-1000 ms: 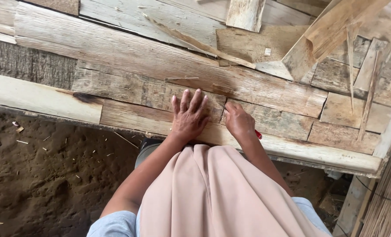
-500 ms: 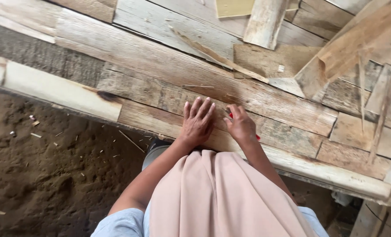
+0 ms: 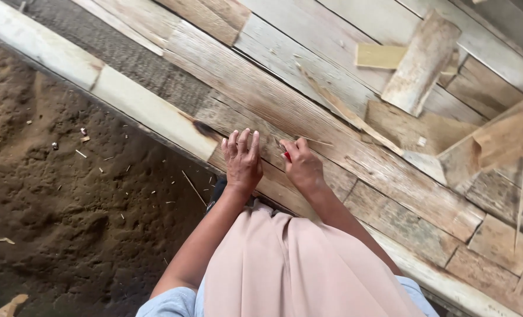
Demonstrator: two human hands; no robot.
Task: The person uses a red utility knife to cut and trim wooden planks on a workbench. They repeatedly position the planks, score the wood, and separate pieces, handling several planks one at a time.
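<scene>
Here, left hand (image 3: pixel 242 159) flat on plank (image 3: pixel 308 120), right hand (image 3: pixel 301 165) gripping red marker (image 3: pixel 286 155)

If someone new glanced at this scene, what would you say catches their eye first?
Two hands meet at the centre: the left hand lies flat, fingers spread, on a weathered plank, and the right hand beside it pinches a small red object. Behind them, a pale wood block rests on the boards at upper right; dark soil fills the lower left.

red object (image 3: pixel 286 156): mostly hidden in right hand (image 3: pixel 303 167) | planks (image 3: pixel 390 176): cut by edges
</scene>
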